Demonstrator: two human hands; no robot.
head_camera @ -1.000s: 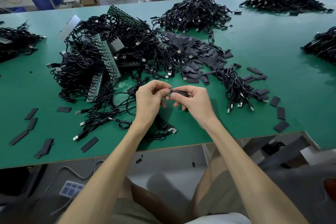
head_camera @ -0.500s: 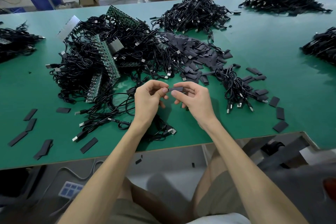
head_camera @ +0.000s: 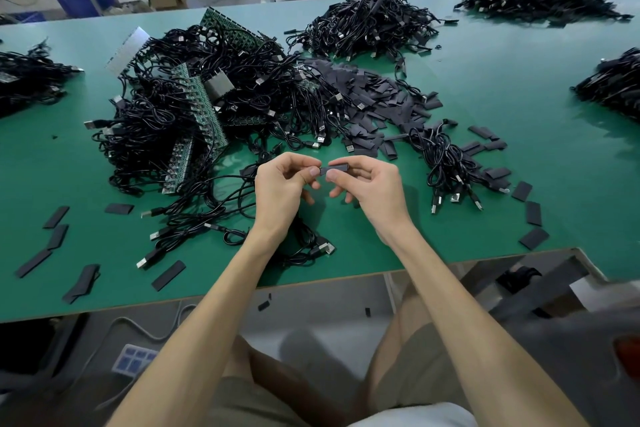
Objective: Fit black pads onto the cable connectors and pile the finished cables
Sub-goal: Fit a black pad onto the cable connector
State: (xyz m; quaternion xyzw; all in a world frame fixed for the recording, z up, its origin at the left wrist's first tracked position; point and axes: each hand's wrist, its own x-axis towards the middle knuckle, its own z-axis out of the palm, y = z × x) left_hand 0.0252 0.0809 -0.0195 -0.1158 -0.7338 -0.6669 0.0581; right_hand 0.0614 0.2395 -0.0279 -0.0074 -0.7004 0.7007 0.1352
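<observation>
My right hand (head_camera: 372, 185) pinches a black pad (head_camera: 335, 169) between thumb and forefinger, just above the green table (head_camera: 502, 163). My left hand (head_camera: 282, 184) meets it from the left, its fingertips pinched at the pad's left end; the cable connector there is hidden by my fingers. A black cable (head_camera: 304, 243) lies on the table under my left wrist. Behind my hands lies a heap of loose black pads (head_camera: 367, 97). To the right sits a small bundle of cables (head_camera: 446, 163) with metal plugs.
A big tangle of black cables and green circuit strips (head_camera: 194, 107) fills the left centre. More cable piles (head_camera: 370, 24) lie at the back and at both table edges. Single pads (head_camera: 533, 213) are scattered right and left (head_camera: 57, 236). The table's front edge runs below my wrists.
Both hands have risen slightly away from me. The pad now shows more between my fingertips, held level.
</observation>
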